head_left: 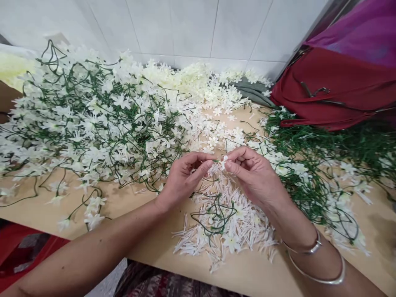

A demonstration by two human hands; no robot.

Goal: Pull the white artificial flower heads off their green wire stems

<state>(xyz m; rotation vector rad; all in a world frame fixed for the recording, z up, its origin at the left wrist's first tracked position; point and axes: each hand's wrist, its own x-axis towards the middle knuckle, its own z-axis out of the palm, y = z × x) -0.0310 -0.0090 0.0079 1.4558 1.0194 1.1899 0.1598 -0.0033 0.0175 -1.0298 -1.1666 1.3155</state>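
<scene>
Above the middle of the table, my left hand pinches a thin stem, mostly hidden by the fingers, with a bit of green at the tips. Opposite it, my right hand grips a small white artificial flower between thumb and forefinger. The fingertips of both hands almost meet at this flower. Directly below lies a heap of thin white stamen pieces. On that heap rest curled green stems with white blooms.
A large pile of white flowers on green stems covers the left side. Loose petals lie at the back by the tiled wall. To the right are bundled green stems and a red bag. The brown tabletop shows in front.
</scene>
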